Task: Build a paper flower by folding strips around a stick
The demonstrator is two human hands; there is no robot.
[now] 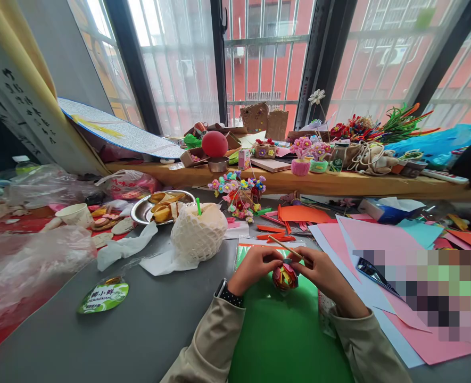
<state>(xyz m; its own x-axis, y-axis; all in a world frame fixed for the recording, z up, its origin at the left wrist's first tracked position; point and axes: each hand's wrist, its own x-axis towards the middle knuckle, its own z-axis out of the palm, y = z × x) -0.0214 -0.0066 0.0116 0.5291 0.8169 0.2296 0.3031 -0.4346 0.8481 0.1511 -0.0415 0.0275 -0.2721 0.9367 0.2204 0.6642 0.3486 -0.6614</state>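
In the middle of the head view, a small paper flower (285, 276) with red, yellow and pink petals hangs below my fingertips. My left hand (259, 268) is closed in a pinch at the flower's top, by a small grey-blue piece (287, 261). Across from it, my right hand (319, 268) is closed too, its fingertips meeting the same spot. A thin wooden stick (282, 244) slants up and left out of the right hand. Both hands are above a green sheet (283, 335). Fingers hide part of the flower's upper end.
To the left stand a wrapped coconut (199, 231) with a green straw and a metal plate (139, 211) of banana peels. Coloured paper sheets (382, 239) and a phone (374, 274) lie at right. Beaded-looking flowers (237, 191) stand ahead, below a crowded wooden sill (179, 178).
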